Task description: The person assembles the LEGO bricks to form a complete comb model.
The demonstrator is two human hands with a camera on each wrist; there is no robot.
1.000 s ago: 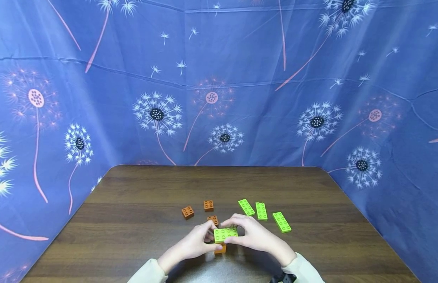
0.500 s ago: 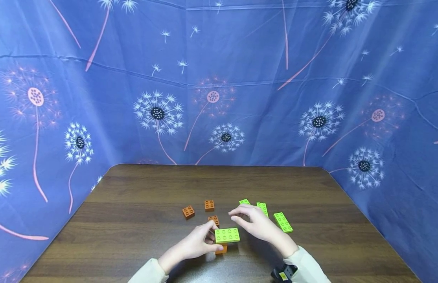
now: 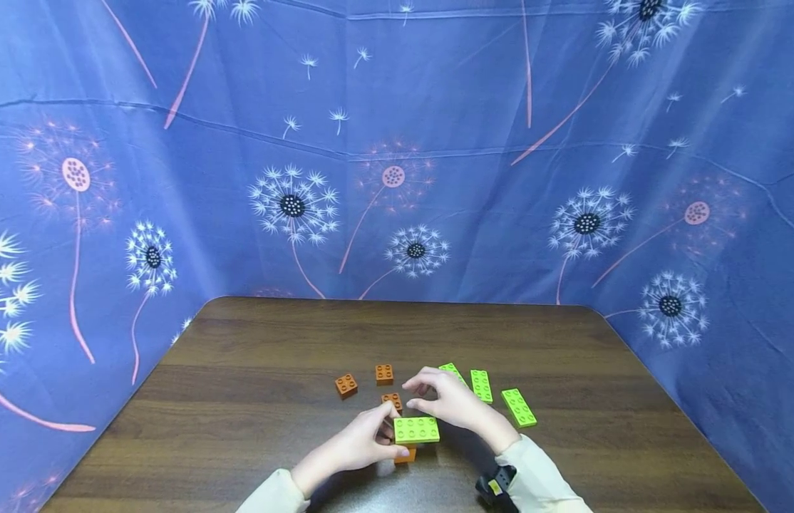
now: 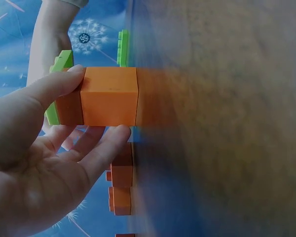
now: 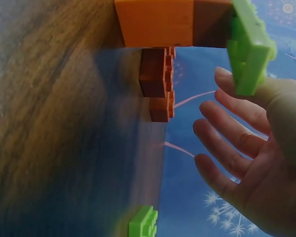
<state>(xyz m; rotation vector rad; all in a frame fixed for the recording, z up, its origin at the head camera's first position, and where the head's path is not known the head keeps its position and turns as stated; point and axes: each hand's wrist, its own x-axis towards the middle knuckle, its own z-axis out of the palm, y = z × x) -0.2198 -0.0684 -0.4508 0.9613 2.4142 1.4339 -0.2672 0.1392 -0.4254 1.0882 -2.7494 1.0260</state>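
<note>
A small tower of toy building bricks stands upright on the table in front of me. At its foot is a bright orange brick (image 4: 110, 98), above that a darker orange-brown brick (image 4: 70, 109), and on top lies a lime green eight-stud plate (image 3: 416, 430), which overhangs to the right. My left hand (image 3: 355, 440) grips the tower from the left, thumb on the near side and fingers on the far side. Behind the plate hovers my right hand (image 3: 451, 399), holding nothing, its fingers apart and gently bent in the right wrist view (image 5: 256, 143).
Past the tower sit three dark orange four-stud bricks: a left one (image 3: 346, 385), a back one (image 3: 384, 375) and a near one (image 3: 392, 401). Three green plates lie right: one (image 3: 451, 370) partly behind my right hand, a middle one (image 3: 481, 385) and an outer one (image 3: 519, 407).
My right hand has let go of the green plate, drawn back and to the right, then drifted slightly left behind it. The left hand keeps its grip on the tower.
</note>
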